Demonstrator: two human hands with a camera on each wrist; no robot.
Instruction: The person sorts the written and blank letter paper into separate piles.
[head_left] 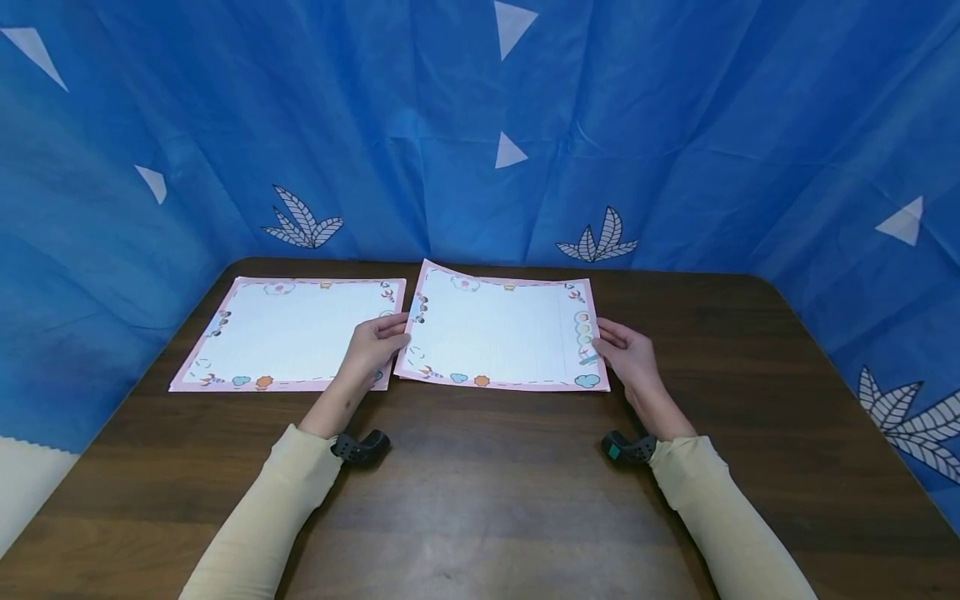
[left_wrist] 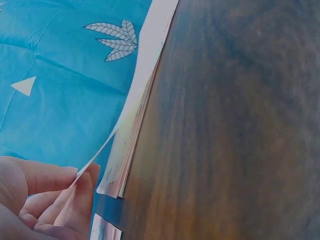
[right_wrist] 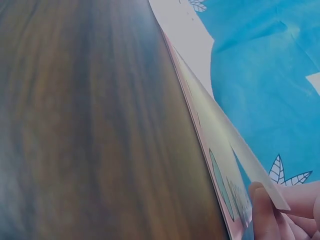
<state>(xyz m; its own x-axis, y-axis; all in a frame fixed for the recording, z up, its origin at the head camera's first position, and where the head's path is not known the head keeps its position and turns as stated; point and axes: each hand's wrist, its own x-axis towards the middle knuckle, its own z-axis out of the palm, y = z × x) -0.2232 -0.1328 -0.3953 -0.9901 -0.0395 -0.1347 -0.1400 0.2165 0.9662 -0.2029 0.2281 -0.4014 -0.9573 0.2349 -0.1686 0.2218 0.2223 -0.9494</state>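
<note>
A white paper sheet (head_left: pixel 495 333) with a pink decorated border lies over a stack of like sheets (left_wrist: pixel 131 150). My left hand (head_left: pixel 377 343) pinches its left edge between thumb and fingers, and my right hand (head_left: pixel 626 354) pinches the right edge. Both side edges are lifted off the stack, while the middle sags toward it; the wrist views show the gap beneath. To the left lies a second stack of the same bordered paper (head_left: pixel 300 333), its right edge partly hidden behind my left hand.
The papers rest on a dark brown wooden table (head_left: pixel 487 492). A blue curtain (head_left: pixel 420 125) with white triangles and leaf prints hangs behind the table and around its sides. Each wrist wears a black band (head_left: pixel 362 448).
</note>
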